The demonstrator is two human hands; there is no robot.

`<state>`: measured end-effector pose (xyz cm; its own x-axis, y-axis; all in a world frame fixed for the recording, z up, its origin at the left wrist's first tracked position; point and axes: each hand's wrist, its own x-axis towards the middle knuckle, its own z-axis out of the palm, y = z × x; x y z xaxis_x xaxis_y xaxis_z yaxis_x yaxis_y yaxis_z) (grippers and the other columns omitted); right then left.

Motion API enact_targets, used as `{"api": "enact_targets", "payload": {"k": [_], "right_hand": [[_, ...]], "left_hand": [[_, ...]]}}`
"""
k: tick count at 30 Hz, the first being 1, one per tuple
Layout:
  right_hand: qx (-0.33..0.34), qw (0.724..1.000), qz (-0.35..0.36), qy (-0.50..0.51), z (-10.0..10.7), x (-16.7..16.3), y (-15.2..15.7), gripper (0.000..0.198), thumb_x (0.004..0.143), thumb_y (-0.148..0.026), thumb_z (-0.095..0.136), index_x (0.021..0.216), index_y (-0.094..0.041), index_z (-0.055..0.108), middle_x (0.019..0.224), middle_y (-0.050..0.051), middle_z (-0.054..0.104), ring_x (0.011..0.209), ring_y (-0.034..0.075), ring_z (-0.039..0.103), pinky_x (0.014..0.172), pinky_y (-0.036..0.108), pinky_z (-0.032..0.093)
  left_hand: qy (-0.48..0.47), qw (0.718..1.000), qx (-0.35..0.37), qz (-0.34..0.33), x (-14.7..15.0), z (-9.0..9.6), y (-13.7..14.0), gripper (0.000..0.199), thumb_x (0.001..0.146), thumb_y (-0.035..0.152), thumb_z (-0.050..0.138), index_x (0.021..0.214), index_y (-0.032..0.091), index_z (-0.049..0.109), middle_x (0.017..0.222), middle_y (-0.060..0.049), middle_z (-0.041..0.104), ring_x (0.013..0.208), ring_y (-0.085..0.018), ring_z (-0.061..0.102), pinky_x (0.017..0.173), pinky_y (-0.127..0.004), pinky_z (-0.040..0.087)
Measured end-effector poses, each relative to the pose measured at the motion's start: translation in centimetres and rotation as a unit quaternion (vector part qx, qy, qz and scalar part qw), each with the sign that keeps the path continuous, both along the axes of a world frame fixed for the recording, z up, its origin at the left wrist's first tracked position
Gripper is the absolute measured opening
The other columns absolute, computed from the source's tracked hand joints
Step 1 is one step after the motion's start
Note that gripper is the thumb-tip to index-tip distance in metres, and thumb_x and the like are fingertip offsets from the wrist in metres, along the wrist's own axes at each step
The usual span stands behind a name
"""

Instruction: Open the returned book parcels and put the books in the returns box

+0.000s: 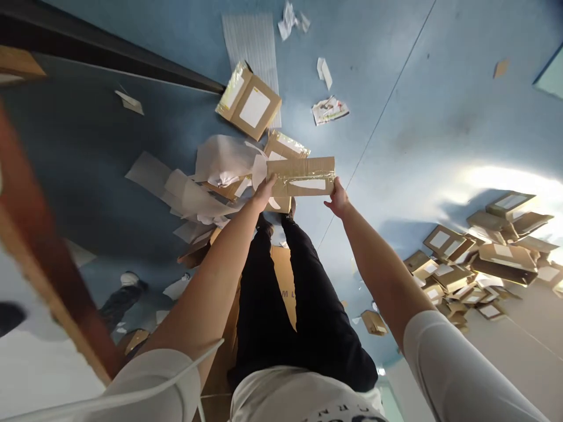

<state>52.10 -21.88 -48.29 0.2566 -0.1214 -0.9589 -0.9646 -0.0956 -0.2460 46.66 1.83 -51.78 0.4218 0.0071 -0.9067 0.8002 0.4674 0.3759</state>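
Note:
A taped cardboard box [303,169] with a white label is held out in front of me, above the floor. On its left end my left hand [266,191] is closed, the thumb lying on the near face. My right hand [338,198] grips the opposite end at its lower corner, with some fingers hidden behind the box. Just beyond and below it, another taped box [288,143] is partly covered. An opened cardboard box [250,105] with a white label lies farther off on the floor. White foam wrapping sheets [193,193] are heaped left of my left hand.
Many cardboard boxes [470,258] are piled on the right. Crumpled paper [288,20] and scraps litter the blue floor [396,146]. A large carton [284,275] lies beneath my legs. At left, a wooden edge [30,223] stands close, and another person's shoe [129,279] shows.

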Motion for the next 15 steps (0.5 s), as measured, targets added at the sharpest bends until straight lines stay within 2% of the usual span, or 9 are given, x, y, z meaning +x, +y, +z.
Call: {"api": "enact_targets", "payload": {"k": [3,6,9,12,15], "right_hand": [[0.007,1.0,-0.003,0.009,-3.6,-0.5,-0.5,0.065,0.089,-0.069,0.027,0.138,-0.03,0.044,0.15,0.003,0.041,0.139,0.026,0.034,0.106,0.054,0.039],[0.023,0.999,-0.027,-0.023,-5.5,-1.4,-1.4,0.069,0.088,-0.072,0.018,0.141,-0.033,0.04,0.146,0.003,0.045,0.137,0.024,0.039,0.104,0.051,0.041],[0.026,0.997,-0.051,-0.054,-5.6,-2.7,-2.2,0.075,0.086,-0.074,0.016,0.146,-0.032,0.031,0.149,0.007,0.041,0.134,0.024,0.044,0.104,0.047,0.043],[0.018,0.997,-0.067,-0.029,-4.9,-4.2,-2.2,0.074,0.085,-0.071,0.03,0.147,-0.03,0.029,0.153,0.009,0.036,0.127,0.025,0.052,0.101,0.044,0.045],[-0.002,1.0,-0.015,0.026,-4.5,-5.4,-1.5,0.067,0.084,-0.061,0.048,0.142,-0.03,0.038,0.15,0.01,0.039,0.116,0.025,0.06,0.098,0.044,0.048]], "left_hand": [[-0.003,1.0,-0.008,0.008,-0.6,-2.3,-0.3,0.054,0.086,0.051,0.057,0.13,0.02,0.053,0.135,-0.009,0.058,0.13,-0.026,0.049,0.111,-0.044,0.035],[0.024,0.999,-0.018,0.034,-0.8,-3.2,0.3,0.061,0.089,0.061,0.045,0.135,0.021,0.05,0.138,-0.01,0.055,0.133,-0.027,0.046,0.113,-0.045,0.03],[0.057,0.996,0.02,0.065,-1.1,-3.2,1.5,0.076,0.087,0.073,0.031,0.144,0.023,0.039,0.146,-0.011,0.046,0.139,-0.026,0.037,0.115,-0.044,0.026],[0.076,0.994,0.061,0.056,-2.5,-3.2,2.8,0.081,0.085,0.074,0.03,0.148,0.024,0.031,0.151,-0.012,0.039,0.143,-0.025,0.029,0.115,-0.044,0.023],[0.111,0.99,0.089,0.025,-4.5,-3.4,4.0,0.079,0.086,0.073,0.031,0.147,0.024,0.033,0.152,-0.013,0.037,0.145,-0.025,0.026,0.115,-0.045,0.023]]}}
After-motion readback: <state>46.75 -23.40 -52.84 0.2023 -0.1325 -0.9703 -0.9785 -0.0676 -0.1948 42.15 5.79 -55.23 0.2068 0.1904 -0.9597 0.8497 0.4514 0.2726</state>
